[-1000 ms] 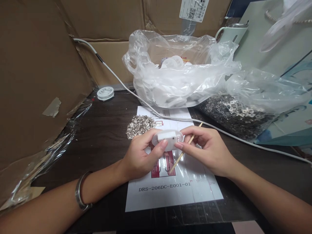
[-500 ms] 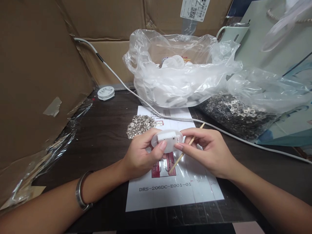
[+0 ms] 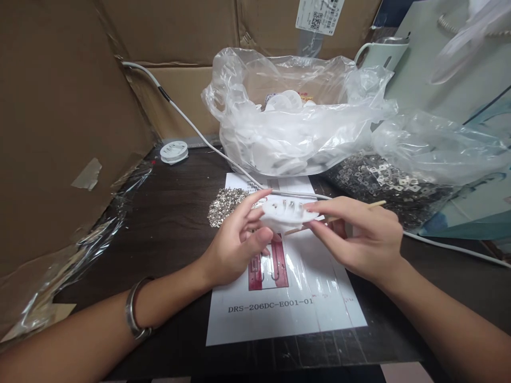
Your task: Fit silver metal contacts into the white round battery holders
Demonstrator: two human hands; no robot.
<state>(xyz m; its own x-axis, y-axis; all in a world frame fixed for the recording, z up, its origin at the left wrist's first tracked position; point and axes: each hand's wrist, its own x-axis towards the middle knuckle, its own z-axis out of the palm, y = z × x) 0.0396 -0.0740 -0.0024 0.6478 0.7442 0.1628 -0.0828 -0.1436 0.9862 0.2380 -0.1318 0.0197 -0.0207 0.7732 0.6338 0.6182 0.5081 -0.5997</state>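
Observation:
Both hands hold a white oval plastic part [image 3: 288, 211] above a printed sheet [image 3: 279, 311] marked DRS-206DC-E001-01. My left hand [image 3: 235, 244] grips the part's left end with thumb and fingers. My right hand [image 3: 359, 236] pinches its right end and also holds a thin wooden stick [image 3: 375, 204] that runs under the fingers. The part's open inner side, with small metal contacts, faces up. A small heap of metal clips [image 3: 227, 205] lies just left of the hands.
A clear bag of white plastic parts [image 3: 287, 133] stands behind the hands. Right of it lies a bag of metal clips [image 3: 391, 186]. A white cable [image 3: 191, 127] crosses the dark table. A white part [image 3: 173, 151] rests at back left. Cardboard walls [image 3: 59, 106] enclose left and rear.
The white part has been lifted slightly and turned so its inner side faces up. The stick has swung from pointing down-left to lying nearly level under my right hand.

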